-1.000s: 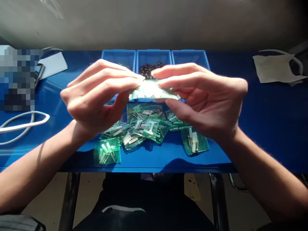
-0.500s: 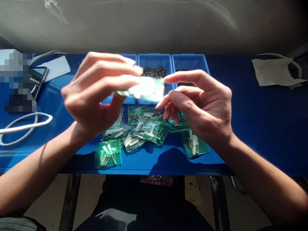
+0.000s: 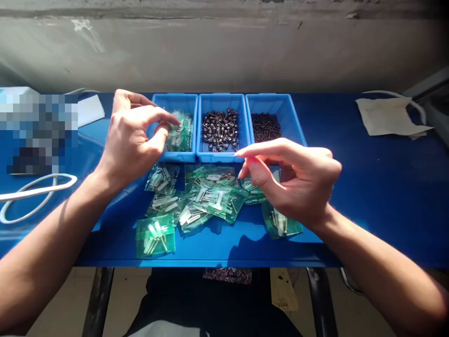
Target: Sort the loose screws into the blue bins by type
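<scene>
My hands at the parts bins

My left hand [image 3: 131, 140] pinches loosely over the left bin [image 3: 175, 100]; my right hand [image 3: 294, 180] hovers empty, fingers apart, before the middle bin [image 3: 221, 98].

White cable loop [image 3: 33, 194] at table's [image 3: 386, 196] left edge, crumpled paper [image 3: 389, 117] far right.

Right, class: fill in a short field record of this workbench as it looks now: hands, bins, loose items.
left hand: above the left bin, thumb and fingers close together by the green packets in it; grip unclear
right hand: empty, fingers curled, over the loose packets
middle bin: dark small parts
right bin: thin dark pins
table: blue
far right: crumpled paper
</scene>
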`<action>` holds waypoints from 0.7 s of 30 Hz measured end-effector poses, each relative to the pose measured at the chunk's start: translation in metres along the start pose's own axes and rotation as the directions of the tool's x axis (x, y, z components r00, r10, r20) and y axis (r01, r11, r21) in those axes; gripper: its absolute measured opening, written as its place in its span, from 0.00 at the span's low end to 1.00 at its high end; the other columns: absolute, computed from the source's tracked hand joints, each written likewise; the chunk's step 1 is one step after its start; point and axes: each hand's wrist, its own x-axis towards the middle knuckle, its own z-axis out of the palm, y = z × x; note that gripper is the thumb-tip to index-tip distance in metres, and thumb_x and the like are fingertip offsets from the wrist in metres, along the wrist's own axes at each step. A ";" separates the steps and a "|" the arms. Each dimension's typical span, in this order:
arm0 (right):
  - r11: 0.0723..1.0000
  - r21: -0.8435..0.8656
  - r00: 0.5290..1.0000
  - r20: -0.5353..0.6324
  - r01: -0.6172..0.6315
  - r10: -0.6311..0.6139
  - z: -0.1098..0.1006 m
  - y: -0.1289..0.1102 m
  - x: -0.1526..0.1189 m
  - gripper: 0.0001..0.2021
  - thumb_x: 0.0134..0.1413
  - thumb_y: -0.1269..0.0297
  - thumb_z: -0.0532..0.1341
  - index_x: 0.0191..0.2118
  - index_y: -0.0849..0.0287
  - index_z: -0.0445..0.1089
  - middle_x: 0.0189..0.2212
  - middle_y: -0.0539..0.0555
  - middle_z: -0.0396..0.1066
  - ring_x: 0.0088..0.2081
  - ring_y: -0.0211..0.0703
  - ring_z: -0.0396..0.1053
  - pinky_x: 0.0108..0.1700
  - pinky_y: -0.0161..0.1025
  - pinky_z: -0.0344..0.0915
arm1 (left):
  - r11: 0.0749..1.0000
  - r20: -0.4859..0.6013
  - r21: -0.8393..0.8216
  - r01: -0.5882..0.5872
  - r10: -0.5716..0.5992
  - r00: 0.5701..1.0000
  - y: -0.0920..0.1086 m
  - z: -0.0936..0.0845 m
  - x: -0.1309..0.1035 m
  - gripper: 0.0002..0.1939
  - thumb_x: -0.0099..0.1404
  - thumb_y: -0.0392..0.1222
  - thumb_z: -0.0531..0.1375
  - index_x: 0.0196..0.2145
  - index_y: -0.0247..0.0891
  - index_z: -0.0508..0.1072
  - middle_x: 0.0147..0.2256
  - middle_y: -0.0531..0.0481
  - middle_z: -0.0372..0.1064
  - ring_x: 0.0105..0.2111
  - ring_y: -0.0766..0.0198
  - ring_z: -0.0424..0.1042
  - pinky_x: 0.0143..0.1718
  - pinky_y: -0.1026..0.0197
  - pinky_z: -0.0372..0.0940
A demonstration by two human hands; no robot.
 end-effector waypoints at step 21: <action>0.973 -0.053 0.960 0.185 0.223 -0.210 0.004 0.008 -0.005 0.11 0.71 0.71 0.72 0.54 0.51 0.86 0.47 0.54 0.89 0.45 0.49 0.88 0.49 0.47 0.86 | 0.877 -0.060 0.207 -0.434 0.455 0.889 0.042 -0.005 -0.007 0.30 0.79 0.36 0.61 0.75 0.48 0.68 0.62 0.46 0.81 0.58 0.48 0.84 0.51 0.48 0.82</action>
